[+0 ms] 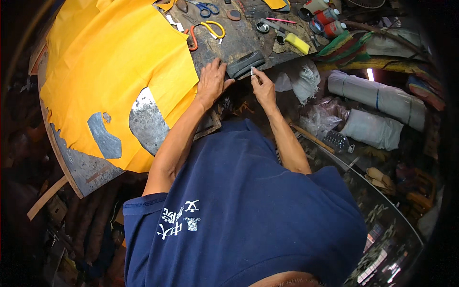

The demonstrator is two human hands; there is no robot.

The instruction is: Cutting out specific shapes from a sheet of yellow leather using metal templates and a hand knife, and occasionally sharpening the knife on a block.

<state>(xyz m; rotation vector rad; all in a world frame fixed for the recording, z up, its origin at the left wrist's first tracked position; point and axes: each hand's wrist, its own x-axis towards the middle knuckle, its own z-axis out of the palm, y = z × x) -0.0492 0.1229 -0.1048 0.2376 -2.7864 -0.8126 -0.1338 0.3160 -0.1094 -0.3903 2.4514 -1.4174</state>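
My left hand (213,81) rests at the near edge of the workbench, its fingers stretched out flat and its thumb pointing right. A dark, worn oblong block (245,64) lies just right of its fingers, along the bench edge. With thumb and fingers pinched, my right hand (264,88) holds a small whitish piece (252,71) beside the near right end of the block. That piece is too small to name. Left of my left hand spreads a large yellow sheet (119,67), perhaps leather, with cut-out holes and a ragged edge.
On the workbench (229,40) lie scissors with yellow and red handles (213,29), blue-handled scissors (208,9), a yellow block (297,43) and a pink pen-like stick (281,20). Several bottles (330,16) stand far right. Wrapped rolls (373,95) and a clear plastic bottle (338,142) lie right.
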